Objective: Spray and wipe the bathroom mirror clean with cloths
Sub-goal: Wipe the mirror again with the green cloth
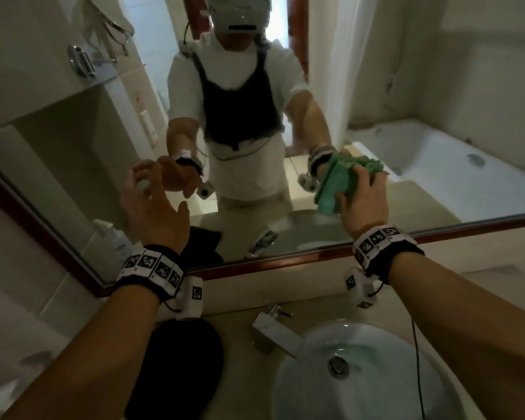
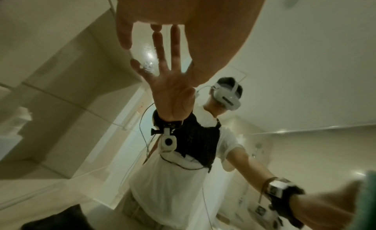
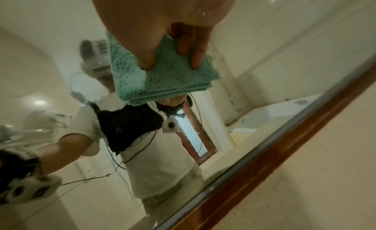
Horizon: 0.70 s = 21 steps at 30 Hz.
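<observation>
The wall mirror (image 1: 73, 131) has a red-brown wooden frame (image 1: 285, 262). My right hand (image 1: 361, 189) grips a folded green cloth (image 1: 334, 189) and holds it against the glass above the sink. In the right wrist view the fingers (image 3: 197, 56) and thumb curl over the green cloth (image 3: 162, 79). My left hand (image 1: 146, 183) is raised at the glass to the left, fingers spread and holding nothing. Its fingertips (image 2: 156, 28) sit at or almost on the mirror (image 2: 61, 72), near a patch of droplets (image 2: 148, 64).
A white bottle shows as a reflection (image 1: 112, 237) at the mirror's lower left. A black item (image 1: 176, 359) lies on the beige counter (image 1: 240, 374) under my left wrist. The metal faucet (image 1: 273, 328) and round basin (image 1: 285, 404) are below my right arm.
</observation>
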### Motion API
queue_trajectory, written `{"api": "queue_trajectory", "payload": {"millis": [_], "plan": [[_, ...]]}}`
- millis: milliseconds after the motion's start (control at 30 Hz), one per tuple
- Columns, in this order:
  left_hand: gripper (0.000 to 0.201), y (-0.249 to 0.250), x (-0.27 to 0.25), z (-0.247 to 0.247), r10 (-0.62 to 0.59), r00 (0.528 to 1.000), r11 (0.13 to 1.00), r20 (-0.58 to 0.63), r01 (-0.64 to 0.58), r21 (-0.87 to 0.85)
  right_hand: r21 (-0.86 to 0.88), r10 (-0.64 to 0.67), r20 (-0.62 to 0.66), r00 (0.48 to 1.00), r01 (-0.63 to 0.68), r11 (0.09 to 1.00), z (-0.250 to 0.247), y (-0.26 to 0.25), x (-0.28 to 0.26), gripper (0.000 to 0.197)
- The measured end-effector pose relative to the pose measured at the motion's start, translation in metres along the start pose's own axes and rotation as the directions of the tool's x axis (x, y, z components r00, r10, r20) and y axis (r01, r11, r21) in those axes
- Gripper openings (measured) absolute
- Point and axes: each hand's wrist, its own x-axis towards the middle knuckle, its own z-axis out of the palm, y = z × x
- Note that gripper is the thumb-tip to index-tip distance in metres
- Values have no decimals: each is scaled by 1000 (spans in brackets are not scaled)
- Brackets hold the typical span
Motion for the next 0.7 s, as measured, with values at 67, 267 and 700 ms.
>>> {"api": "queue_trajectory", "payload": {"millis": [67, 267, 700], "plan": [[86, 1, 0, 0, 25, 999, 1000, -38, -25, 9, 49, 41, -13, 999, -41, 998, -6, 16, 3, 65], [87, 3, -7, -1, 75, 996, 996, -53, -78, -51, 11, -115, -48, 992, 116, 993, 4, -2, 0, 60], [81, -31, -19, 16, 23, 994, 997, -107, -31, -70, 35, -546, 57, 836, 544, 838, 93, -120, -58, 44]]}}
